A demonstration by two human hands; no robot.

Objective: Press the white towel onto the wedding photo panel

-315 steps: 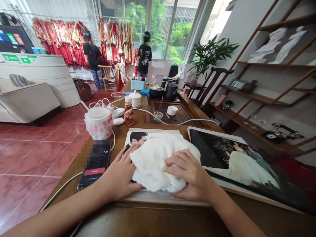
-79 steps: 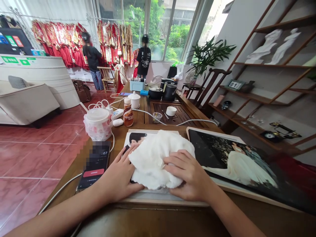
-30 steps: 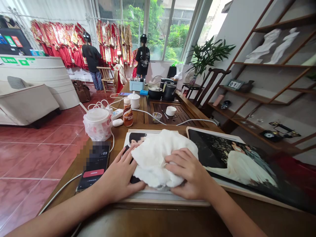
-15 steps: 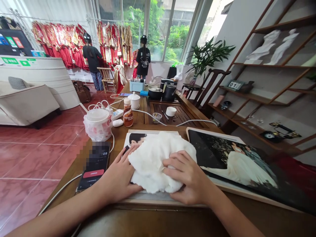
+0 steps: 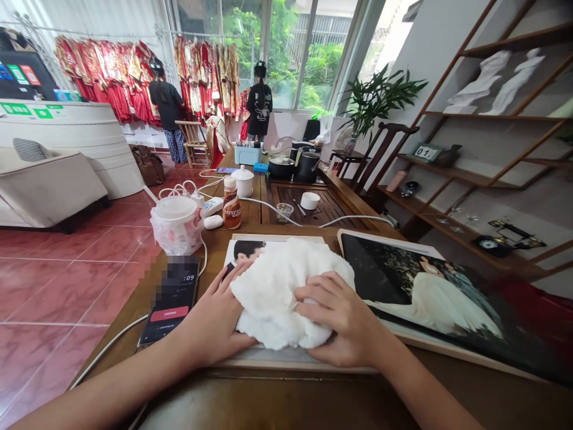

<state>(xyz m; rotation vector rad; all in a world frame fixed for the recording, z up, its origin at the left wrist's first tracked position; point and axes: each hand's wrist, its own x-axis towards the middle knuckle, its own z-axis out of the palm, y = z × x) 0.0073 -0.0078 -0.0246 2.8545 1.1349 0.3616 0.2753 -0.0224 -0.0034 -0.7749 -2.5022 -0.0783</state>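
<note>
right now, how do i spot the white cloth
On the wooden table, find the photo panel left of the dark gown panel. The white cloth is the crumpled heap on it, gripped by the right hand, its fluffy bulk unlike either flat panel.

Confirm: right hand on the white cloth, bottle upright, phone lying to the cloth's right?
Not quite: the phone lies to the cloth's left, as the head view shows. The right hand is on the white cloth and the bottle is upright.
</note>
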